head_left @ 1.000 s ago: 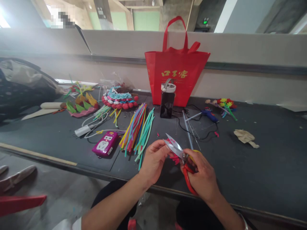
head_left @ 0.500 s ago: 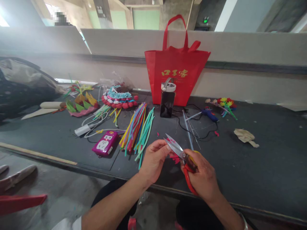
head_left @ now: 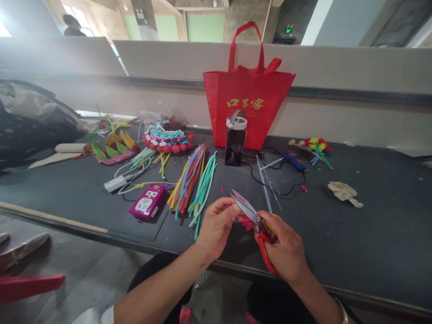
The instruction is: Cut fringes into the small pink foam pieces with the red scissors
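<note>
Below centre, the right hand's (head_left: 285, 245) grip holds scissors (head_left: 258, 219). Just left in the frame, the left hand (head_left: 218, 227) pinches a pink piece (head_left: 242, 197).

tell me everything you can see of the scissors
The scissors have shiny, metal-looking, tapering blades, a round pivot and a red handle loop. The right hand grips them by the handles, partly hiding these. The blades look nearly closed and point forward and left, by a pink piece at the left hand; whether they touch it is unclear.
</note>
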{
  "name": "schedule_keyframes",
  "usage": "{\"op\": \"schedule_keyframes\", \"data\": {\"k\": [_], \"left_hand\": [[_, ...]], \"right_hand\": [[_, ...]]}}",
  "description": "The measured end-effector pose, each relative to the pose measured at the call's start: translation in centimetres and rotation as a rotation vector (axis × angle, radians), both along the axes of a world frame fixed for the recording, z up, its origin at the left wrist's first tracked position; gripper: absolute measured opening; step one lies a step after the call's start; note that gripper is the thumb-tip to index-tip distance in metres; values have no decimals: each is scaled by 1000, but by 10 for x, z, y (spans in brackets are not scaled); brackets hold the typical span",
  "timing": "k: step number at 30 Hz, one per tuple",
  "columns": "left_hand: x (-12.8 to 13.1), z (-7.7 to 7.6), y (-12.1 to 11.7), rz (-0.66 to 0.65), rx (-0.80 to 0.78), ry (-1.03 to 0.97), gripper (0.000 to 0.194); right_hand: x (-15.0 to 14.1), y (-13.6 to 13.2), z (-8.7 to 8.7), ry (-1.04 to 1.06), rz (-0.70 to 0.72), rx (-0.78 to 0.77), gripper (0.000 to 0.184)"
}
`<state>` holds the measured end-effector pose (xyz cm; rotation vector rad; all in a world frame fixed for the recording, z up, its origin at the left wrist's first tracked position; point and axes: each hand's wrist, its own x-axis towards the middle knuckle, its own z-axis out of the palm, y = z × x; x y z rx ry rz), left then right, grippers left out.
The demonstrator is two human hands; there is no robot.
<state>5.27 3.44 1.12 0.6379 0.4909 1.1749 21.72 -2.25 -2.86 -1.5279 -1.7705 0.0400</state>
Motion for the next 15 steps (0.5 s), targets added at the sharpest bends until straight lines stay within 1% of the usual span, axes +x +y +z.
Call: {"op": "schedule_keyframes", "data": {"k": [4, 8, 10, 15], "left_hand": [[0, -1, 0, 1, -14, 8, 6], [1, -2, 1, 1, -19, 5, 7], [0, -2, 1, 15, -22, 0, 7], [0, 0, 1, 24, -30, 14, 9]], "right_hand": [[-3, 0, 2, 16, 1, 14, 38], [-6, 0, 2, 59, -40, 8, 32], [-5, 1, 1, 67, -52, -3, 33], [-1, 2, -3, 45, -43, -39, 41]]}}
